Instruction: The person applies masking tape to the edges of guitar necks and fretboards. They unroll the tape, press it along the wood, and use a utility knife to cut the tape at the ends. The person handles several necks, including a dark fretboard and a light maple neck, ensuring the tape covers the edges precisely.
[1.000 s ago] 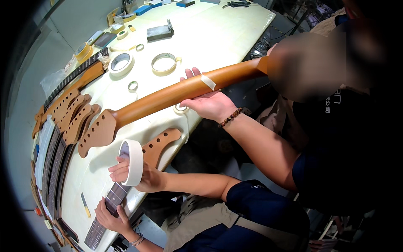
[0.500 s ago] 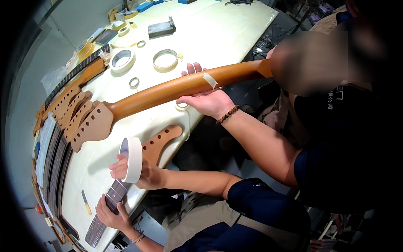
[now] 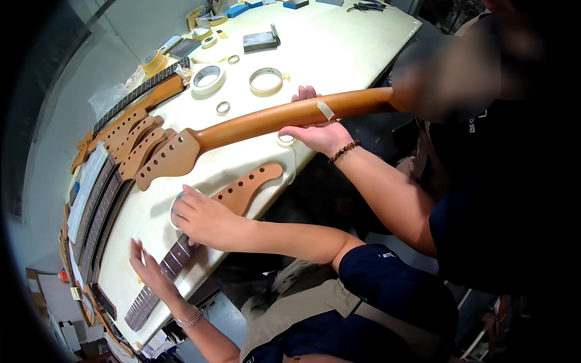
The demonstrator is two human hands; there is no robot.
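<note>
Left hand (image 3: 156, 281) shifted; guitar neck (image 3: 175, 260): dark fretboard (image 3: 140, 307), tan holed headstock (image 3: 244, 195).

bright light whitens the tabletop (image 3: 348, 54), soft shadows lie there, and fisheye edges curve into black.

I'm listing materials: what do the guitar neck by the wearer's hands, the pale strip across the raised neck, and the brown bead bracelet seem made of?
Guitar neck: likely wood, smooth and matte, by its tan, drilled end; its dark fingerboard looks wooden too, crossed by thin bright lines, perhaps metal.
Strip: likely paper tape, dull and cream.
Bracelet: beads, seemingly polished; stone or wood, unclear.
</note>
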